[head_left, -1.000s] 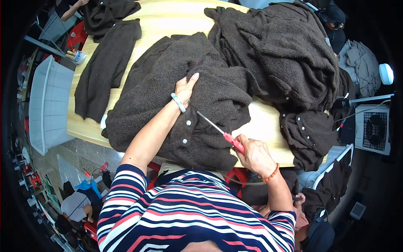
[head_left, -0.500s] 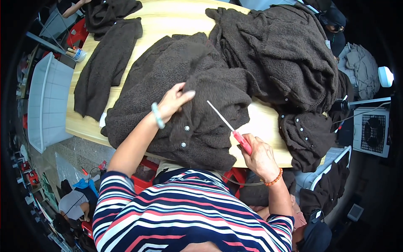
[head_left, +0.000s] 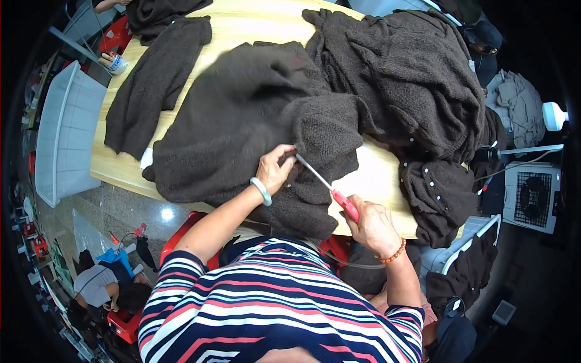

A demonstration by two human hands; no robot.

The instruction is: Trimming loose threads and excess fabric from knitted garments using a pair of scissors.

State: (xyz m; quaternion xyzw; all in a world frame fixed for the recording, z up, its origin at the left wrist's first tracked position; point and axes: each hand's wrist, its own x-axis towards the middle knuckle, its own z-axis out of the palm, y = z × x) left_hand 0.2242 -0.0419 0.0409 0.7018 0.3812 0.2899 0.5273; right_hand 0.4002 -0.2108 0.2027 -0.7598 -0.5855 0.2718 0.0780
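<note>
We're gripping the red-handled tool [head_left: 330, 187] in our right hand [head_left: 372, 227], its shaft angling up-left to our left hand [head_left: 275, 169] pinching the dark brown sweater [head_left: 242, 121] at centre frame.

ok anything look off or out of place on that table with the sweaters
Mostly no. The dark brown sweater under the hands lies bunched and partly hangs over the near edge of the wooden table. Another brown garment droops off the right corner. The left hand pinches the knit; the right hand holds a red-handled tool to it.
</note>
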